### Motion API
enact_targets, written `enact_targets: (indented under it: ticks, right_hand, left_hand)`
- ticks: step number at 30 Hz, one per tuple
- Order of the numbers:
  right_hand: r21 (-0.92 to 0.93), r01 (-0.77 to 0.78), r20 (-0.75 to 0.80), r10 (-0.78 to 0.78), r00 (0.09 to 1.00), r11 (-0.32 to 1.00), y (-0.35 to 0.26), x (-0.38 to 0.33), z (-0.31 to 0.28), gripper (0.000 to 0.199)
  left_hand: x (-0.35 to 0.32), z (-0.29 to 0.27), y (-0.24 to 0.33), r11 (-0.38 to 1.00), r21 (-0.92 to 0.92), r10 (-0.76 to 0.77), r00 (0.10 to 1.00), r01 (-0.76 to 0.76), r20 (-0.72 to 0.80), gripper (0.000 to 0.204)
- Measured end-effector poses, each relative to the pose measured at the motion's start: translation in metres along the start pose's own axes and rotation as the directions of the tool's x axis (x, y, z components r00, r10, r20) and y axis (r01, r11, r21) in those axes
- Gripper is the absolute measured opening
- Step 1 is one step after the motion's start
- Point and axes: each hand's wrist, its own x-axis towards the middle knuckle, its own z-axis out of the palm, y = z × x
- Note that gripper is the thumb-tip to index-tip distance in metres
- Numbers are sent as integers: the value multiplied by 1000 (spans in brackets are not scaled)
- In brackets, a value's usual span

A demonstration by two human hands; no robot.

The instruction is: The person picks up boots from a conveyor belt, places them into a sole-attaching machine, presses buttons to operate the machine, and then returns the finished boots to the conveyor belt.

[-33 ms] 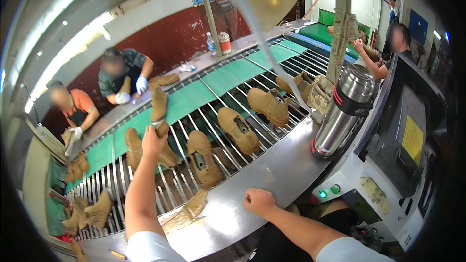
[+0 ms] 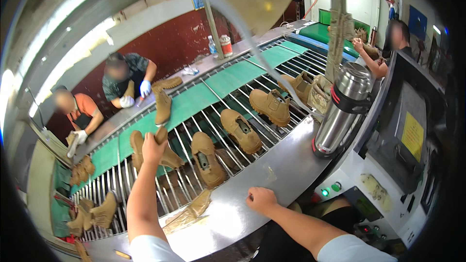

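Note:
My left hand is closed around the upper part of a tan boot on the metal rollers, its fingers partly hidden. Just beyond it, another tan boot lies across the green strip. A further boot stands left of that hand. To the right are a low tan shoe, a second one and a chunky-soled shoe. My right hand rests in a fist on the metal ledge; a dark spot shows at its curled fingers, too small to name.
A steel flask stands on the ledge beside a grey-white machine with lit buttons. Several boots lie at the left end. Across the conveyor, two people in gloves handle footwear. A wrapped post rises at right.
The whole view has shifted slightly. My left hand is a little nearer to me, still on the boot. My right hand stays on the ledge.

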Motion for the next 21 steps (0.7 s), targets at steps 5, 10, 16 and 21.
enact_targets:
  ticks: [5,10,16,21]
  right_hand:
    - [68,-89,82,84,993,994,0,-8,-1,16]
    - [726,-488,393,289,873,484,0,-20,-10,23]
    - [749,-586,411,-476,777,-310,-100,-76,-114,69]
    - [357,-643,390,-518,762,-677,-120,-171,-160,63]
  left_hand:
    - [-78,-111,10,972,-176,-194,948,153,-250,44]
    - [-153,-239,101,711,-702,-79,996,35,-31,42]
    - [-198,-286,161,-28,-970,-47,969,243,244,36]
    - [-257,-206,265,-419,-538,179,647,731,741,53]
